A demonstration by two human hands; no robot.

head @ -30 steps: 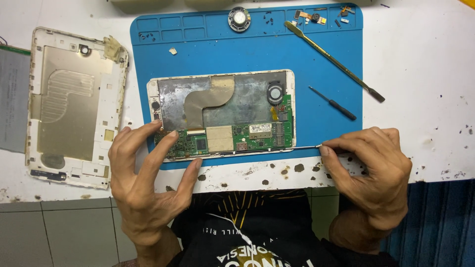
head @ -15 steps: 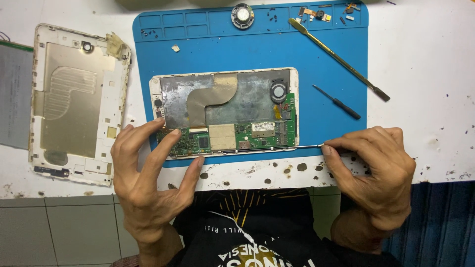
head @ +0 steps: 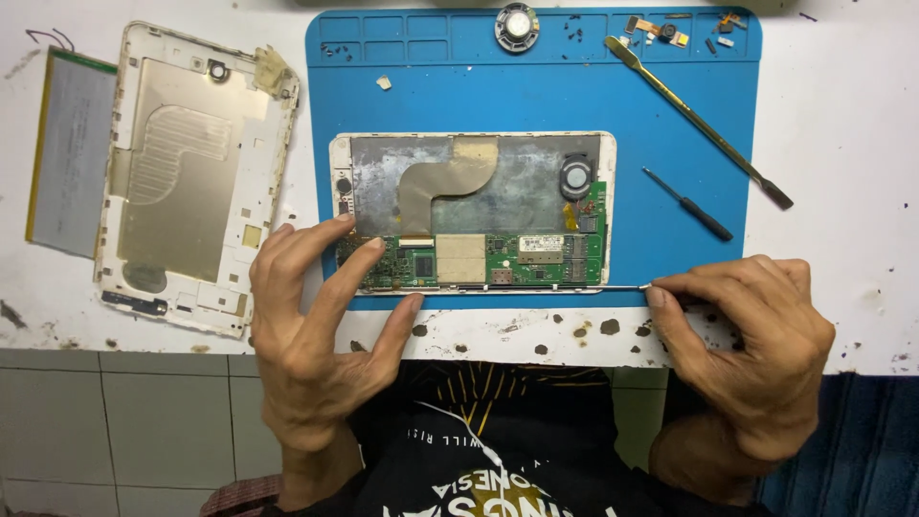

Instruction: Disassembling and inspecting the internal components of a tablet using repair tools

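Observation:
An opened tablet (head: 498,182) lies on a blue work mat (head: 459,96), its green circuit board (head: 479,258) along the near edge and a gold ribbon cable across the metal plate. My left hand (head: 316,335) rests on the tablet's near left corner, fingers spread on the board. My right hand (head: 747,335) pinches a thin metal tool (head: 622,286) whose tip lies along the tablet's near right edge.
The tablet's white back cover (head: 191,172) lies left of the mat, with a flat battery (head: 67,153) beside it. On the mat sit a long metal pry tool (head: 699,120), a small black screwdriver (head: 687,204), a round speaker (head: 517,26) and several tiny parts (head: 670,29).
The view has shifted slightly. Both hands stay where they were, the left on the board, the right holding the thin tool at the tablet's edge.

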